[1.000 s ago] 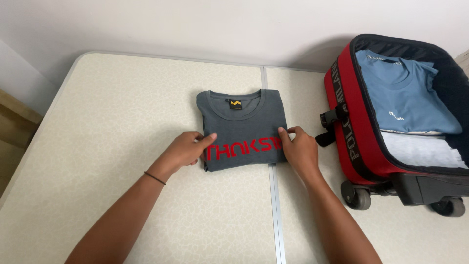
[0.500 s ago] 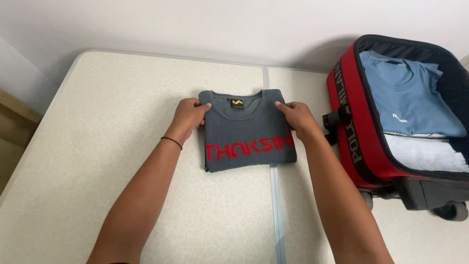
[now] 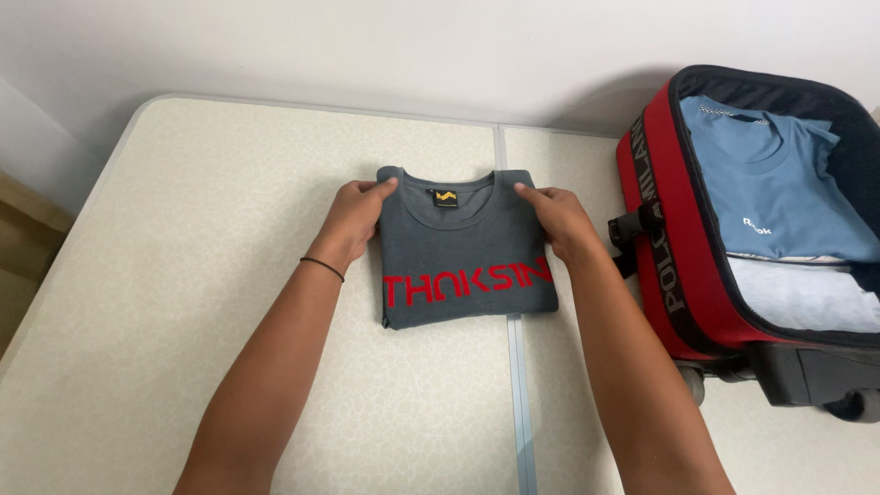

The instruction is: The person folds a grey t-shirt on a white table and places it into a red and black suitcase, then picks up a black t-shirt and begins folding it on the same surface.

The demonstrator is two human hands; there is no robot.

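Two hands on one shirt right now, so here's how it looks, going left to right with the grey folded T-shirt point(image 3: 463, 252) as the reference point.

Left of the shirt it's just pale speckled worktop point(image 3: 202, 257). The left hand point(image 3: 353, 215) sits at the shirt's upper left corner, by the shoulder, with fingertips curled onto the fabric near the collar. It's a light pinch on the edge, though I can't tell whether the fingers go underneath. There's a thin black band on that wrist.

The shirt itself lies flat near the middle of the worktop, folded into a neat rectangle, collar facing away and red lettering across the lower front. It partly overlaps the metal seam point(image 3: 518, 394) that runs down the worktop. Folding looks basically finished to me: edges are square, no sleeves sticking out.

The right hand point(image 3: 559, 220) mirrors the left at the shirt's upper right corner, fingers closed lightly on the shoulder edge.

Right of the shirt is an open red suitcase point(image 3: 665, 247), standing on the worktop close by but not touching the shirt. Inside it there's a folded blue T-shirt point(image 3: 775, 183) and something white point(image 3: 807, 298) below it.

So I'd say: fold done, shirt not lifted and not in the suitcase.
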